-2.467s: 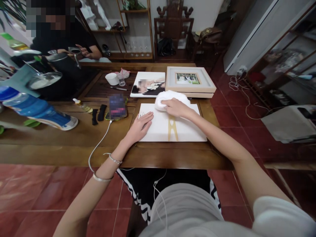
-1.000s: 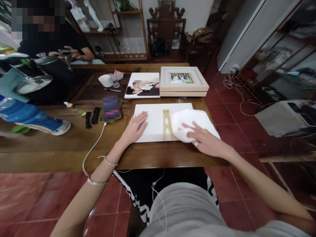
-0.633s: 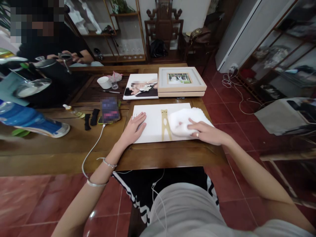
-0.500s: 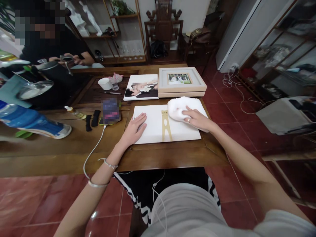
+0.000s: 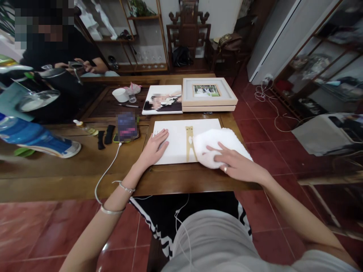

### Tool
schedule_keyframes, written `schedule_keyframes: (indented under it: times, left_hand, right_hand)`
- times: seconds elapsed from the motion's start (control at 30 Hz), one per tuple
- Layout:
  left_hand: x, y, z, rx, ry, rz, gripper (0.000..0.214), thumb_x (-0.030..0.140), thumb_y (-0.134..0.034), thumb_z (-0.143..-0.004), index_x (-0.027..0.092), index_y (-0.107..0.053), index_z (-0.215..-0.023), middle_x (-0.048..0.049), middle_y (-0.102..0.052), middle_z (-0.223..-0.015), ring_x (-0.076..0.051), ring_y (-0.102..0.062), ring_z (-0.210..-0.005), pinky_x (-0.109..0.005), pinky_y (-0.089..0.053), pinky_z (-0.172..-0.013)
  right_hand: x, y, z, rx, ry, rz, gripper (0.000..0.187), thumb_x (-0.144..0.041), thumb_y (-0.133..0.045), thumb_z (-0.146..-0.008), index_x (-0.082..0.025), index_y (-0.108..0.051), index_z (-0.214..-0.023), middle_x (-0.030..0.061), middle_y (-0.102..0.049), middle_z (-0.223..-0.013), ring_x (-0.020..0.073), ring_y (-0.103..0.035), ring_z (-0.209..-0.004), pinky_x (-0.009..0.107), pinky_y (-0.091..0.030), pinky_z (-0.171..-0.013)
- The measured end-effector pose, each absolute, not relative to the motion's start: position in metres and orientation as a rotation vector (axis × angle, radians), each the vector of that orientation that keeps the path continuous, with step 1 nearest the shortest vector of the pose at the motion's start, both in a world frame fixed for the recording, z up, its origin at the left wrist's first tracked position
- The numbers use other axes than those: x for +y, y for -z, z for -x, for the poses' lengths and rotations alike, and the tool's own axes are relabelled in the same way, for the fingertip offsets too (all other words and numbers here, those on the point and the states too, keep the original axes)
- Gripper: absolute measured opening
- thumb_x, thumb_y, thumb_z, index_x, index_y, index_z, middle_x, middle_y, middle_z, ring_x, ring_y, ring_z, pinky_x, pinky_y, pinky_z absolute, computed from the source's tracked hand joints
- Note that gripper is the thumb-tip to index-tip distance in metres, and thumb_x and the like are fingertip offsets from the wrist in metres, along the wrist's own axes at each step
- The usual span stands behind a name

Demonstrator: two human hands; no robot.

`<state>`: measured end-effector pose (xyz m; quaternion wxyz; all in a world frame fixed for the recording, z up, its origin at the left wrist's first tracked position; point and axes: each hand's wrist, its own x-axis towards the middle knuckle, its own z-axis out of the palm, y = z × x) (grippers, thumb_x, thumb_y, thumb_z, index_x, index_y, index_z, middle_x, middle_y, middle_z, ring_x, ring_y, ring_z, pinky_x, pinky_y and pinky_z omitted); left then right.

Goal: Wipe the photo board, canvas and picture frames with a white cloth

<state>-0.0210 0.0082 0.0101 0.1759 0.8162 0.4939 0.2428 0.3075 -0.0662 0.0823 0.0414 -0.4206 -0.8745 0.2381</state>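
A white flat album [image 5: 176, 141] with a gold strip down its middle lies on the wooden table [image 5: 85, 166] in front of me. My left hand [image 5: 154, 145] rests flat on its left part, fingers stretched out. My right hand [image 5: 236, 164] presses a white fluffy cloth [image 5: 218, 145] onto the album's near right corner, fingers spread over it.
Behind the album lie a photo canvas [image 5: 163, 99] and a framed picture [image 5: 208, 92]. A phone [image 5: 126, 126] with a white cable, a white cup [image 5: 120, 94] and a blue bottle [image 5: 34, 138] are to the left. Another person [image 5: 56, 49] sits at the far left.
My right hand has slid the cloth from the album's far right edge back to its near right corner. My left hand has stayed flat in place.
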Motion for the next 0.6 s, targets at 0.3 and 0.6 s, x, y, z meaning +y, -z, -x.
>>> schedule_keyframes:
  times: [0.3,0.6]
  left_hand:
    - [0.008,-0.009,0.022,1.409,-0.679,-2.312,0.049,0.042,-0.037,-0.099,0.019,-0.052,-0.139,-0.0106,-0.046,-0.149,-0.026,-0.036,-0.143,-0.056,-0.020,-0.118]
    - [0.009,-0.009,0.022,1.402,-0.689,-2.301,0.048,0.041,-0.038,-0.098,0.020,-0.052,-0.138,-0.0105,-0.046,-0.149,-0.026,-0.036,-0.143,-0.056,-0.019,-0.118]
  right_hand:
    - [-0.053,-0.085,-0.323,-2.683,-1.053,1.283,0.012,-0.017,-0.050,-0.080,-0.024,-0.059,-0.084,0.0034,-0.065,-0.128,0.0321,-0.022,-0.147,0.049,-0.043,-0.105]
    - [0.044,-0.064,-0.288,-2.448,-0.656,1.437,0.023,-0.024,-0.041,-0.088,-0.021,-0.060,-0.101,0.0095,-0.064,-0.125,0.0384,-0.027,-0.145,0.059,-0.035,-0.108]
